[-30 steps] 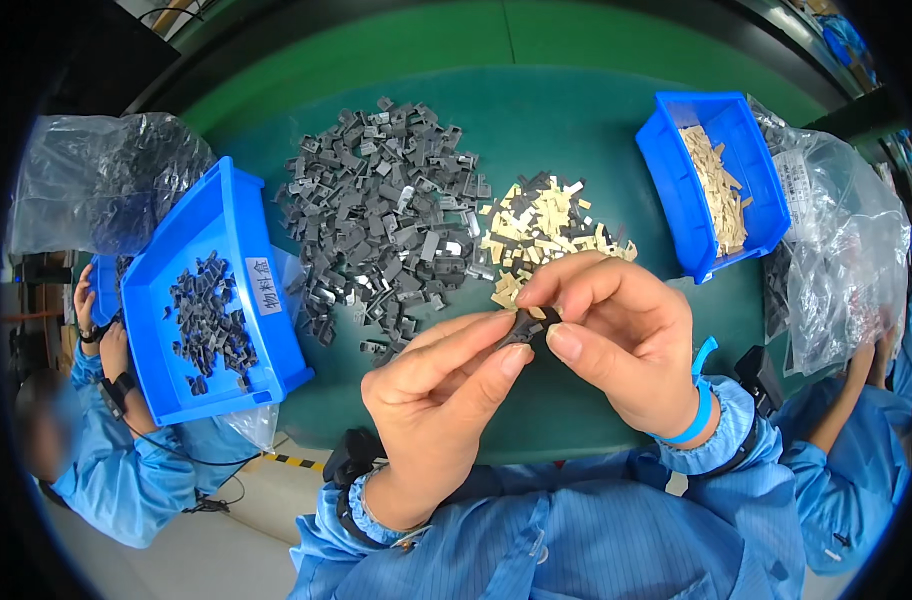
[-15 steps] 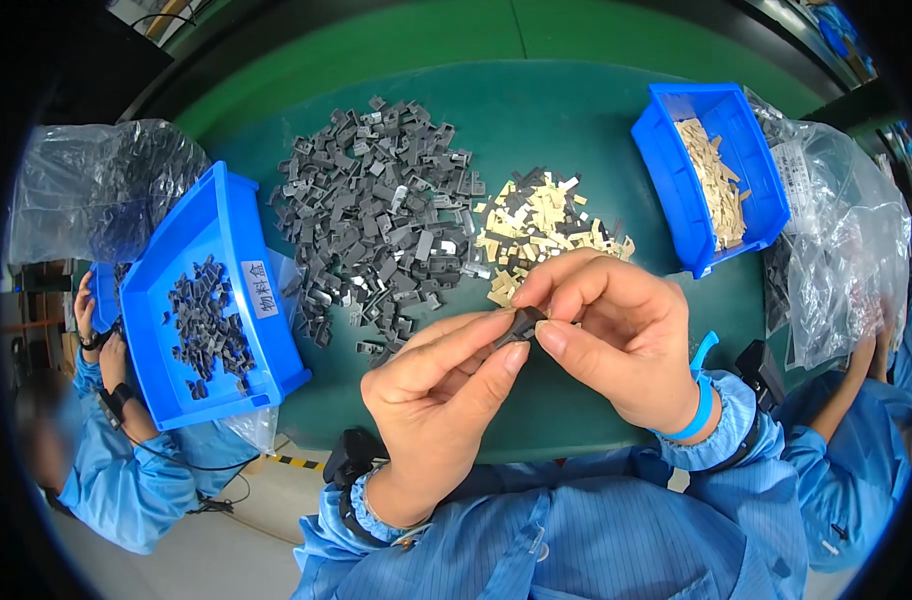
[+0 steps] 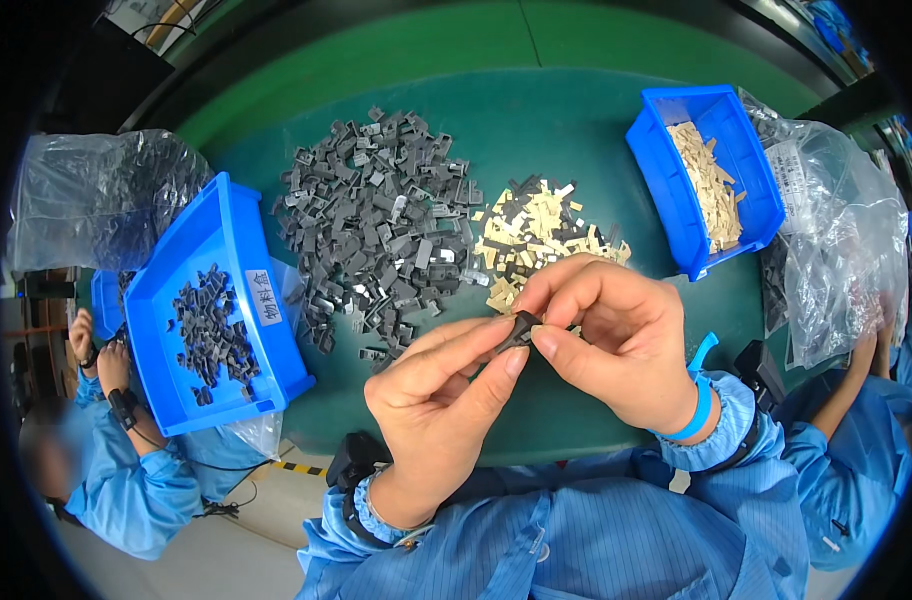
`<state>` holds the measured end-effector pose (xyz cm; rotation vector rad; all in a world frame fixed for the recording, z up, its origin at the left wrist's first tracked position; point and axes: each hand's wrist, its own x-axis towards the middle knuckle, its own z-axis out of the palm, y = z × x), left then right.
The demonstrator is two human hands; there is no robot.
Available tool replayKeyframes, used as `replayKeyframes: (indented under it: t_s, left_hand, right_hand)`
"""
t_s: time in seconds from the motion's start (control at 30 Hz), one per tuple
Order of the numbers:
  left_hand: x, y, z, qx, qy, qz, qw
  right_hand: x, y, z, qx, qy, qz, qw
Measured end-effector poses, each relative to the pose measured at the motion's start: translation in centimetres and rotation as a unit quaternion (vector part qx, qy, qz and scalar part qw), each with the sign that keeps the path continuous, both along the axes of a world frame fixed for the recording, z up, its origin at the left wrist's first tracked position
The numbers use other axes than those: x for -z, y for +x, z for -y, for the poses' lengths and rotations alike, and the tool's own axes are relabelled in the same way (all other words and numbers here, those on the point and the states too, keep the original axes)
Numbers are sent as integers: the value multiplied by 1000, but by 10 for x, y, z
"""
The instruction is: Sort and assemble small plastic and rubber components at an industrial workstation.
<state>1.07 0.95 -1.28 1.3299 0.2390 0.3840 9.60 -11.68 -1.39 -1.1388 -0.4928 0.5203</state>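
My left hand [image 3: 431, 410] pinches a small dark grey plastic part [image 3: 519, 331] between thumb and fingertips. Against the part's right end, my right hand [image 3: 616, 345] is closed, its thumb and forefinger pressed together; a small pale edge shows by its fingers, too little to name. Beyond the left hand spreads a heap of dark grey plastic parts [image 3: 376, 220]. Beside it, just past the right hand, lies a smaller pile of cream and black flat pieces [image 3: 541, 225].
A blue bin [image 3: 191, 400] with small black parts stands at left, a blue bin [image 3: 661, 185] with tan strips at right. Clear plastic bags [image 3: 841, 250] lie outside both. Co-workers in blue sit left [image 3: 136, 490] and right [image 3: 851, 450]. All rests on a green table [image 3: 566, 420].
The dark part has turned slightly between my fingertips and shows more of its end. Both hands stay nearly in place. The view has shifted a little.
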Motion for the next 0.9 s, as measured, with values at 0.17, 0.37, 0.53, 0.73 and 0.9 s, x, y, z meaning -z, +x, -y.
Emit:
replayKeyframes:
  t_s: [0.17,0.37,0.53,0.73,0.9]
  left_hand:
    - [-1,0,0,-2,-7,2,1000]
    - [-1,0,1,1,-22,9,1000]
    - [-2,-1,0,7,-48,17,999]
    - [-3,-1,-5,46,-138,23,989]
    - [-1,-2,-4,82,-259,-1,962]
  right_hand:
    - [-1,0,-1,3,-7,11,1000]
    - [1,1,0,10,-21,46,999]
    - [0,5,2,-8,-69,98,993]
    - [-12,14,4,-60,-125,22,990]
    - [-15,17,6,-154,-10,-225,962]
